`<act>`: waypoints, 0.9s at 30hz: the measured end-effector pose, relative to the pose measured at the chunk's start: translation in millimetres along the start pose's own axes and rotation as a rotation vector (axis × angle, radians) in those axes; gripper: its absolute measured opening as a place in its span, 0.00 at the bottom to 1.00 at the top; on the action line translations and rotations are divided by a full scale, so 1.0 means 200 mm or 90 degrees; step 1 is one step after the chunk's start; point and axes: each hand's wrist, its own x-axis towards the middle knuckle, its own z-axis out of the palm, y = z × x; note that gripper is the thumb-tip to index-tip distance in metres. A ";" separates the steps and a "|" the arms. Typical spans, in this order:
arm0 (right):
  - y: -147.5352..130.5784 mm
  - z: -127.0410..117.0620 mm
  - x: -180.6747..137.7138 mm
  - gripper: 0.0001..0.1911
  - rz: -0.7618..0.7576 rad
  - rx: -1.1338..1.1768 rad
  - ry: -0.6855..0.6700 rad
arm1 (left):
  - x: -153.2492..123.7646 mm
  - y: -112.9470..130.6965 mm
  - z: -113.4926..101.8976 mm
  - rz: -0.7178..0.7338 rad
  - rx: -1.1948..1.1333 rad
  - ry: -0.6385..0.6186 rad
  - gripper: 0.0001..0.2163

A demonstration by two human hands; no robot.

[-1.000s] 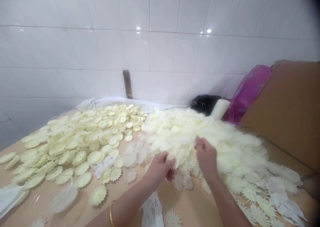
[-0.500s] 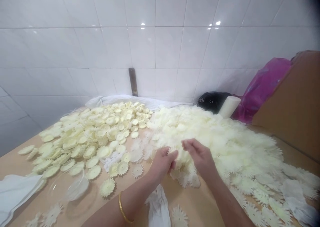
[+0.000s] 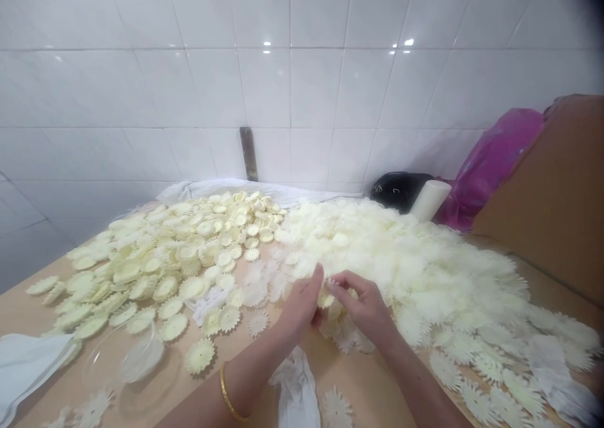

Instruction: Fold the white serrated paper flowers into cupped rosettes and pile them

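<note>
Over the near side of the right-hand pile, my left hand (image 3: 299, 305) is closed round a small pale yellow scalloped fabric disc (image 3: 324, 297), its thumb pointing up. Most of that disc is hidden by the fingers. My right hand (image 3: 363, 305) pinches at the disc's upper edge, thumb and forefinger together. Just beneath and behind both hands lies a heap of thin, flat, toothed fabric discs (image 3: 425, 270). Left of them spreads a pile of thicker, cup-shaped toothed discs (image 3: 174, 252).
A clear round dish (image 3: 141, 359) stands at the left, near a white cloth (image 3: 28, 371). Another white cloth (image 3: 297, 390) lies in front of me. At the back right are a white roll (image 3: 430, 200), a black bag (image 3: 399, 189), a magenta plastic bag (image 3: 495, 157) and a cardboard box (image 3: 547, 189).
My right hand has moved left and slightly down, meeting the disc in my left hand. The left thumb has lifted from lying across the disc to pointing up.
</note>
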 end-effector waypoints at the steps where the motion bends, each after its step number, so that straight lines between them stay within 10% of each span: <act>1: 0.01 0.00 0.00 0.10 0.005 0.000 0.016 | 0.00 0.00 0.01 0.019 -0.004 -0.022 0.24; 9: 0.03 0.02 0.01 0.15 0.047 -0.032 0.111 | -0.02 -0.02 0.05 0.095 -0.076 -0.084 0.17; 15: 0.12 -0.13 0.04 0.18 0.119 -0.157 0.409 | -0.05 -0.02 0.06 0.044 -0.039 -0.096 0.16; 24: 0.07 -0.12 -0.02 0.14 -0.074 -0.377 0.317 | 0.02 0.04 -0.07 0.047 -0.149 -0.009 0.13; 27: -0.01 -0.08 -0.20 0.13 -0.195 -0.372 0.127 | 0.03 0.07 -0.12 0.064 -0.169 -0.013 0.13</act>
